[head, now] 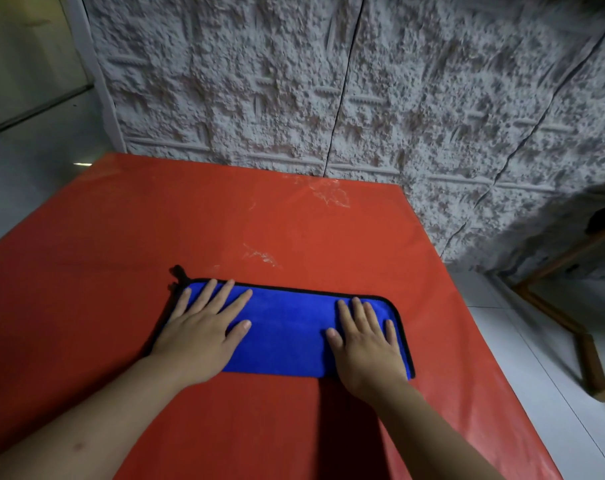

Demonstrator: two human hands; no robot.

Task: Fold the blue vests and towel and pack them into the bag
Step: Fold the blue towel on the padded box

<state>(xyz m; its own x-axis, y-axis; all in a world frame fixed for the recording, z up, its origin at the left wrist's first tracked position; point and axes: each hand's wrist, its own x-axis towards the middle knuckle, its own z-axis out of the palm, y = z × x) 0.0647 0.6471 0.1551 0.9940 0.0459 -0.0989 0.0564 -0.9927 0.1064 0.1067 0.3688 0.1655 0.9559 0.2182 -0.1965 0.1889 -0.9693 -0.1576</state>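
A blue towel (287,334) with black edging lies folded into a long strip on the red table (225,220), near its front middle. My left hand (204,327) lies flat on the towel's left end, fingers straight and spread. My right hand (367,337) presses flat on the right end, fingers straight. A small black loop (178,271) sticks out at the towel's far left corner. No vests and no bag are in view.
A rough grey-white wall (363,81) stands right behind the table. A wooden frame (571,327) stands on the white tiled floor (522,341) to the right. White scuff marks (328,194) show on the far part of the tabletop.
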